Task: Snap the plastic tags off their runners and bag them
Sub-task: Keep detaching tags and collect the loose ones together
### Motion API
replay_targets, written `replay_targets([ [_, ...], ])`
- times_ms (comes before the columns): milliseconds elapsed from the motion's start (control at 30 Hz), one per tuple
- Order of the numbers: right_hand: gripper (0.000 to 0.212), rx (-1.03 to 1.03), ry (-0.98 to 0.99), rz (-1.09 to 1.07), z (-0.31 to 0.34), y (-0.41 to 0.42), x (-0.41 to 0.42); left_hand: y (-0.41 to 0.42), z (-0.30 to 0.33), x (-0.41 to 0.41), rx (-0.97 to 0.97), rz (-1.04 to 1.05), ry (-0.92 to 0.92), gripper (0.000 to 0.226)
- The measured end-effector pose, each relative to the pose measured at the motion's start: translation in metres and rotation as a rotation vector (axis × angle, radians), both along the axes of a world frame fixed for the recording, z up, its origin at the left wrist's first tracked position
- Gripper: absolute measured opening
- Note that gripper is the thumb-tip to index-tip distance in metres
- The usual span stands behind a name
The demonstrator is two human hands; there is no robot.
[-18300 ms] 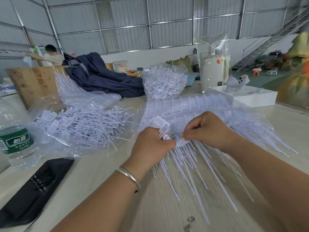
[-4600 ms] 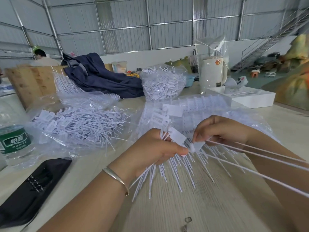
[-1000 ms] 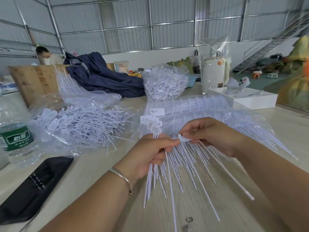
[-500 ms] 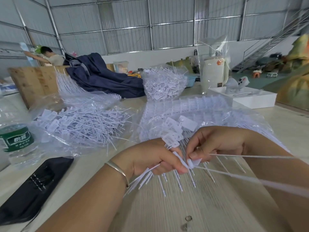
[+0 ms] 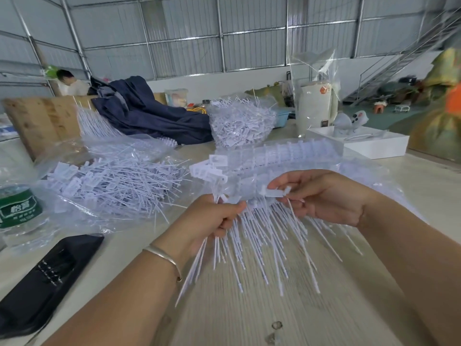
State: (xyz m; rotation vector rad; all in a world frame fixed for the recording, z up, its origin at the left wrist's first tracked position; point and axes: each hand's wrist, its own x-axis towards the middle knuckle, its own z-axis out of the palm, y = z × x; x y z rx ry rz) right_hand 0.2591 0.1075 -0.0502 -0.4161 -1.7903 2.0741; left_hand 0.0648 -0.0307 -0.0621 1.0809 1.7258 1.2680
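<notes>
Both hands (image 5: pixel 214 218) (image 5: pixel 331 196) curled — tags (image 5: pixel 274 193) pinched.

Daylight fills the hall evenly, bright but soft, and I see no hard shadows under my hands; only a faint dimness lies on the worktop (image 5: pixel 249 320) below my wrists. The clear bags (image 5: pixel 104 151) throw pale glints where the plastic creases, and the tall bag (image 5: pixel 314 63) at the back shines against the grey wall. The thin white stems (image 5: pixel 262 248) hanging from my grip smear with motion blur, their tips streaked. My forearms at the lower edge look soft and stretched. The wide lens bows the wall beams and bends the stairs (image 5: pixel 399 61) at the right, where the colours blur
</notes>
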Motion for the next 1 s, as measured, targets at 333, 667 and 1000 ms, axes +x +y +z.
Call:
replay_targets([
  [333, 0.023, 0.131, -0.022, 0.006, -0.007, -0.009, -0.013, -0.005, 0.004, 0.016, 0.064, -0.01, -0.119, 0.04],
  [667, 0.021, 0.188, 0.02, -0.211, -0.001, -0.016, -0.014, -0.006, 0.004, 0.014, 0.168, -0.076, -0.083, 0.042],
  [1000, 0.023, 0.219, 0.034, -0.113, 0.0, -0.023, -0.015, -0.004, 0.006, 0.015, 0.276, -0.227, -0.496, 0.032],
])
